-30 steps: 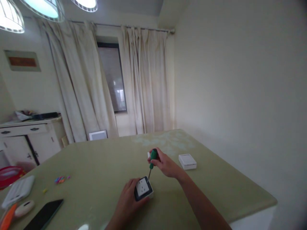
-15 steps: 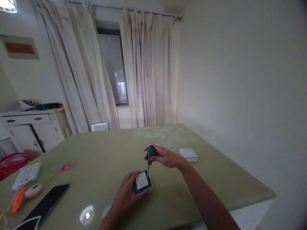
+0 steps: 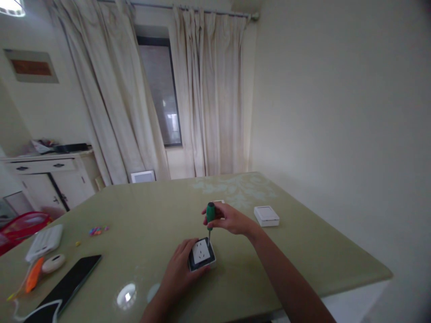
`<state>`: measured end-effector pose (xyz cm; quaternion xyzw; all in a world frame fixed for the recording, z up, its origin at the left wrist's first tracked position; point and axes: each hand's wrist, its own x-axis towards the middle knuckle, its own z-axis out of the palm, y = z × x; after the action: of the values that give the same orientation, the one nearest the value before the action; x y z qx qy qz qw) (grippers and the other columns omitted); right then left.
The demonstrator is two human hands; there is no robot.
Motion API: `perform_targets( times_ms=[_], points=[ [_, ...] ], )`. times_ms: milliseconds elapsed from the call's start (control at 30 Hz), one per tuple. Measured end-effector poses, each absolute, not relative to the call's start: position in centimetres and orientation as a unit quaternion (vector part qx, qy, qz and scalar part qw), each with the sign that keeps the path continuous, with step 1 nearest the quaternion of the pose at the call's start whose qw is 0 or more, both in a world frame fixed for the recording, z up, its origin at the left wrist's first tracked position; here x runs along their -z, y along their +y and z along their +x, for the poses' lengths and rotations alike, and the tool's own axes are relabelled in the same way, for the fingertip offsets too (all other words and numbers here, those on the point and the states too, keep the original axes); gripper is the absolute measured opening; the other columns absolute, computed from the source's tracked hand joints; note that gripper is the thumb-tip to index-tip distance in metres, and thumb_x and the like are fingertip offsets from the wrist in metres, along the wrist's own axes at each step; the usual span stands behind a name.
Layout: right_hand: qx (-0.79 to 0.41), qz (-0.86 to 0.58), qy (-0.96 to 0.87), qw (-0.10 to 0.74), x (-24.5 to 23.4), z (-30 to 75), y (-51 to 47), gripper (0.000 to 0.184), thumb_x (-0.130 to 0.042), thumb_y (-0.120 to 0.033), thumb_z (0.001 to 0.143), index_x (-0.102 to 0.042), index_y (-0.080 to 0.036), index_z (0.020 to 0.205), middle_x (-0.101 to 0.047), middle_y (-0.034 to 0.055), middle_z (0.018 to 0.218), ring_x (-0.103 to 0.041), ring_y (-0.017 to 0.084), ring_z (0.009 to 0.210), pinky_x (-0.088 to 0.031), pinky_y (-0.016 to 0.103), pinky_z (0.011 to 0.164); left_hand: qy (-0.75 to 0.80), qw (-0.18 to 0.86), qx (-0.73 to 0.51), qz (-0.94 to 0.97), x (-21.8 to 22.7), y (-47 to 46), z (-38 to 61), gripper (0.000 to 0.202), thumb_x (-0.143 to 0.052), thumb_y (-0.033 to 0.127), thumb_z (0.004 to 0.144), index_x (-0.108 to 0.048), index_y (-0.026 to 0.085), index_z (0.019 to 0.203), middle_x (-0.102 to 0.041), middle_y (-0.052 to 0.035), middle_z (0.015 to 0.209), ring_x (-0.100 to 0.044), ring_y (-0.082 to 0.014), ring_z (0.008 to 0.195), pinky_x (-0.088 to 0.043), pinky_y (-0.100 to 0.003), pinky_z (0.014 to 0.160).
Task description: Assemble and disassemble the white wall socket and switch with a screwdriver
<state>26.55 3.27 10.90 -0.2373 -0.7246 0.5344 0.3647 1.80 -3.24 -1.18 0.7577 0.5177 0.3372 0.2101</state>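
Note:
A wall socket (image 3: 201, 252) with a white face and dark frame rests on the table, tilted slightly toward me. My left hand (image 3: 183, 264) grips it from the left, thumb along its near side and fingers behind. In my right hand (image 3: 229, 220) is a screwdriver (image 3: 210, 214) with a green handle, held nearly upright. Its metal shaft points down, and the tip meets the right part of the socket's dark frame. Whether the tip sits on a screw is too small to tell. Behind my right hand a white object (image 3: 219, 201) is mostly hidden.
A white square box-like piece (image 3: 266, 216) lies right of my right forearm. On the left are a black phone (image 3: 72, 280), an orange object (image 3: 34, 274), a round white object (image 3: 53, 263), a white power strip-like item (image 3: 45, 242) and small colourful pieces (image 3: 97, 230). The table (image 3: 151, 211) reaches toward the curtains.
The view has shifted slightly, so things appear a little further right. Both hands keep their holds on socket and screwdriver; the screwdriver's handle looks slightly more upright.

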Motion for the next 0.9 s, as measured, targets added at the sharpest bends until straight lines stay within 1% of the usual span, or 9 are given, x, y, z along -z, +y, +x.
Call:
perform_targets(
  times_ms=[167, 267, 367, 500, 567, 633, 767, 833, 900],
  points=[
    [-0.529, -0.221, -0.726, 0.379, -9.8, 26.4, 2.9, 0.068, -0.086, -0.032, 0.089, -0.056, -0.022, 0.149, -0.079, 0.0099, 0.117, -0.074, 0.023, 0.111, -0.056, 0.045, 0.104, 0.517, 0.204, -0.345, 0.756, 1.4, -3.2, 1.8, 0.075, -0.086, 0.051, 0.078, -0.068, 0.022, 0.144, -0.068, -0.0186, 0.147, -0.063, -0.044, 0.136, -0.05, -0.057, 0.116],
    [-0.529, -0.218, -0.719, 0.394, -8.9, 26.0, 2.9, 0.072, -0.084, -0.032, 0.089, -0.053, -0.023, 0.154, -0.08, 0.0101, 0.117, -0.075, 0.024, 0.114, -0.054, 0.046, 0.105, 0.519, 0.2, -0.35, 0.753, 1.5, -3.1, 1.8, 0.075, -0.087, 0.051, 0.076, -0.07, 0.023, 0.143, -0.07, -0.018, 0.144, -0.064, -0.0444, 0.134, -0.052, -0.057, 0.114],
    [-0.526, -0.223, -0.704, 0.421, -8.4, 25.6, 3.0, 0.066, -0.086, -0.035, 0.087, -0.059, -0.022, 0.145, -0.081, 0.0084, 0.11, -0.077, 0.024, 0.109, -0.056, 0.045, 0.102, 0.515, 0.199, -0.354, 0.755, 1.6, -3.1, 1.7, 0.073, -0.088, 0.049, 0.077, -0.07, 0.025, 0.143, -0.07, -0.0165, 0.144, -0.065, -0.0433, 0.134, -0.052, -0.056, 0.114],
    [-0.512, -0.241, -0.689, 0.452, -8.2, 25.3, 2.8, 0.048, -0.092, -0.035, 0.08, -0.068, -0.021, 0.119, -0.082, 0.0061, 0.1, -0.079, 0.024, 0.097, -0.059, 0.042, 0.093, 0.511, 0.201, -0.357, 0.756, 1.6, -3.2, 1.7, 0.07, -0.088, 0.047, 0.078, -0.07, 0.025, 0.142, -0.07, -0.0157, 0.143, -0.066, -0.0414, 0.132, -0.053, -0.055, 0.114],
    [-0.506, -0.252, -0.682, 0.464, -8.2, 25.0, 2.7, 0.046, -0.097, -0.035, 0.074, -0.069, -0.022, 0.108, -0.082, 0.005, 0.095, -0.079, 0.024, 0.091, -0.061, 0.04, 0.086, 0.514, 0.2, -0.356, 0.755, 1.6, -3.2, 1.7, 0.07, -0.088, 0.047, 0.078, -0.071, 0.024, 0.141, -0.07, -0.0159, 0.143, -0.066, -0.0416, 0.132, -0.053, -0.055, 0.114],
    [-0.5, -0.262, -0.67, 0.482, -7.9, 24.6, 2.5, 0.05, -0.102, -0.036, 0.067, -0.068, -0.023, 0.102, -0.082, 0.0032, 0.089, -0.079, 0.025, 0.085, -0.061, 0.038, 0.08, 0.517, 0.199, -0.352, 0.754, 1.4, -3.2, 1.6, 0.07, -0.088, 0.047, 0.078, -0.07, 0.024, 0.142, -0.07, -0.0161, 0.143, -0.065, -0.042, 0.133, -0.052, -0.056, 0.114],
    [-0.495, -0.276, -0.634, 0.526, -7.2, 23.6, 2.4, 0.055, -0.104, -0.041, 0.063, -0.071, -0.023, 0.103, -0.083, 0.0036, 0.089, -0.079, 0.025, 0.085, -0.061, 0.04, 0.084, 0.518, 0.195, -0.337, 0.761, 1.2, -3.2, 1.6, 0.072, -0.086, 0.047, 0.08, -0.067, 0.022, 0.144, -0.068, -0.0158, 0.146, -0.063, -0.0403, 0.135, -0.051, -0.054, 0.116],
    [-0.503, -0.278, -0.608, 0.548, -7.0, 24.0, 2.7, 0.058, -0.101, -0.048, 0.066, -0.072, -0.022, 0.109, -0.084, 0.0065, 0.095, -0.08, 0.027, 0.092, -0.061, 0.043, 0.088, 0.52, 0.189, -0.325, 0.767, 1.2, -3.3, 1.9, 0.071, -0.083, 0.049, 0.083, -0.065, 0.021, 0.146, -0.068, -0.0163, 0.146, -0.064, -0.0396, 0.135, -0.051, -0.053, 0.115],
    [-0.506, -0.289, -0.572, 0.577, -7.0, 25.2, 3.2, 0.062, -0.097, -0.053, 0.072, -0.072, -0.022, 0.118, -0.084, 0.0075, 0.103, -0.08, 0.027, 0.099, -0.061, 0.042, 0.091, 0.522, 0.183, -0.308, 0.774, 1.2, -3.5, 2.5, 0.069, -0.079, 0.05, 0.087, -0.064, 0.021, 0.147, -0.067, -0.0174, 0.145, -0.064, -0.0397, 0.133, -0.052, -0.053, 0.114]
  ],
)
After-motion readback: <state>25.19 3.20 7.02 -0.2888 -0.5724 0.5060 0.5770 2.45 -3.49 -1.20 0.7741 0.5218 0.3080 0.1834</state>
